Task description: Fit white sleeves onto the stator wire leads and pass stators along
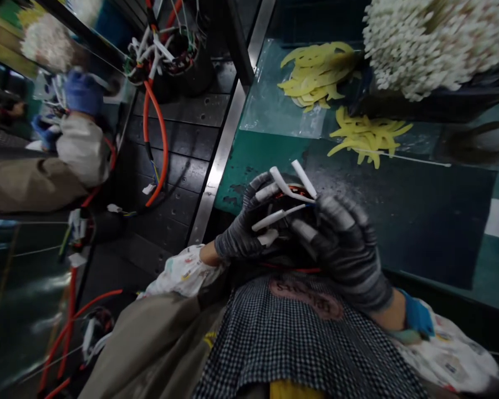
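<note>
Between my gloved hands, above my lap, sits a dark round motor stator (296, 190) with copper windings showing at its top. Several white sleeves (304, 178) on its lead wires stick up and out. My left hand (249, 221), in a grey striped glove with pale fingertips, grips the stator's left side. My right hand (349, 244), gloved alike, curls around the right side, with its fingers close to the base of the leads. The lower part of the stator is hidden by the hands.
Yellow curved strips (316, 75) lie in two piles on the green workbench (249, 158). A bundle of white sleeves (432, 44) stands in a dark tray behind. To the left runs a slatted conveyor (177, 166) with stators and orange cables (164, 138). A co-worker's blue-gloved hand (83, 91) works beyond.
</note>
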